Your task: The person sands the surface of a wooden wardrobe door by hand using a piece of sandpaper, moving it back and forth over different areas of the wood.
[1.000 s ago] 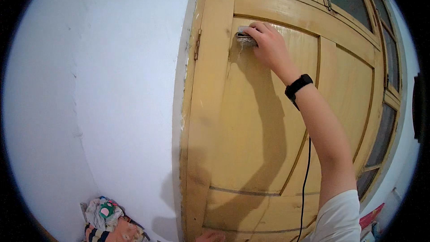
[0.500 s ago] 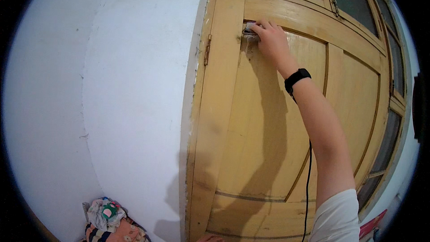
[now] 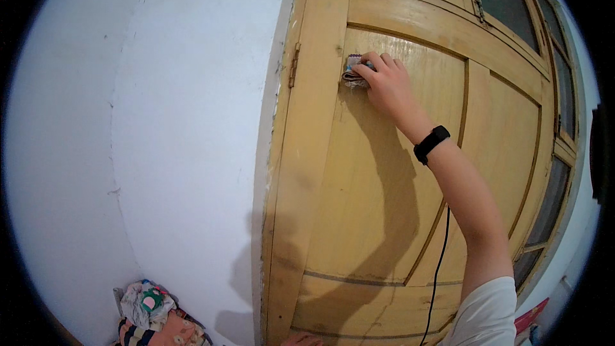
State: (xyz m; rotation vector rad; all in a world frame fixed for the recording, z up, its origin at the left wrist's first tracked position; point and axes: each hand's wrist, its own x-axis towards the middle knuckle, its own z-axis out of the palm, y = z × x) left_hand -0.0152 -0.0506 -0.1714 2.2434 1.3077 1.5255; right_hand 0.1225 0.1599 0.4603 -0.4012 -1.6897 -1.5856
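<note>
My right hand [image 3: 388, 83] is closed on a folded cloth [image 3: 353, 78], greyish with a patterned edge. It presses the cloth to the upper left of a recessed panel in a yellow-brown wooden door [image 3: 346, 186]. A black band [image 3: 432, 145] circles my right wrist. Only a sliver of my left hand [image 3: 303, 339] shows at the lower edge, close to the door's bottom left part; its fingers are mostly cut off by the picture's edge.
A rusty hinge [image 3: 293, 65] joins the door to its frame beside a white wall [image 3: 186, 122]. Clothes in a pile [image 3: 150, 314] lie at the lower left. A black cable [image 3: 437, 269] hangs before the door. Glass panes [image 3: 503, 0] sit above, with a metal latch [image 3: 479, 9].
My right hand has slid the cloth down the panel from its top left corner. The view has shifted slightly, and the cable hangs at a different slant.
</note>
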